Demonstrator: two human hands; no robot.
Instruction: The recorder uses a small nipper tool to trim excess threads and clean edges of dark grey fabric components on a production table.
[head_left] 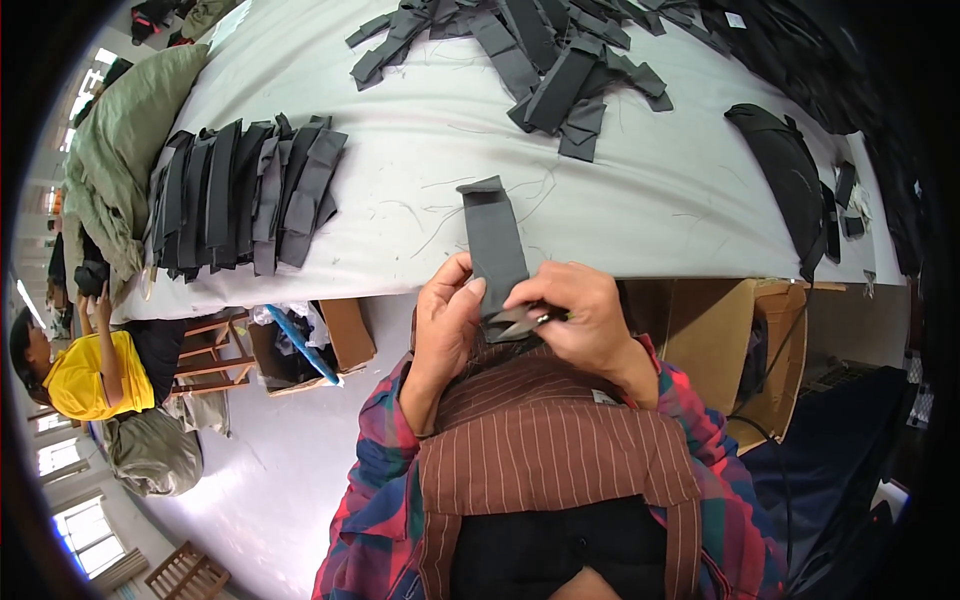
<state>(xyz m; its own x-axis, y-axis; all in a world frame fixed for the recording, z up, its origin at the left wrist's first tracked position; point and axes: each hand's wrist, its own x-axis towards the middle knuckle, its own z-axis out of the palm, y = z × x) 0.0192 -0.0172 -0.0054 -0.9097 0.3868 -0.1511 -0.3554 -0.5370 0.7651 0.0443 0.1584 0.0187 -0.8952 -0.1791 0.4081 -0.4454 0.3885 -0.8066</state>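
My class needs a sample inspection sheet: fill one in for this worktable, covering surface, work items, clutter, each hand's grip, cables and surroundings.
Surface: table covered in wrinkled white sheeting.
Job's things: grey fabric strip in hand; row of dark strips on the left; loose heap of strips at the far side.
Clutter: stray threads on the sheeting; dark curved item on the right, kind unclear.
Left grip: pinching the strip's near part.
Right grip: holding metal snips at its near end; cutting contact unclear.
Cables: thin dark cord, lower right.
Surroundings: co-worker in yellow; cardboard box under the table.
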